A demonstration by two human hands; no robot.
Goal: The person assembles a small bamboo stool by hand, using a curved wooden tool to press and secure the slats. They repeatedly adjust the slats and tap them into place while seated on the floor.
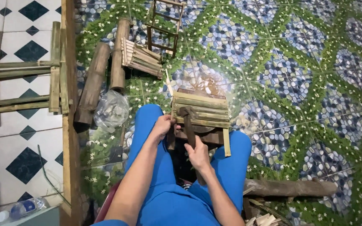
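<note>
From the head view: the left hand (163,125) gripped the left edge of the bamboo rack (200,110), which sat between the knees in blue trousers (156,175). The right hand (197,154), just below the rack, closed around a dark tool (188,125) lying across its slats. Left of the rack lay bamboo poles (105,75) and a clear bag (112,109).

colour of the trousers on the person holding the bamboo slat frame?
Bright blue trousers, plain, no pattern. The head view shows them best, both legs.
</note>
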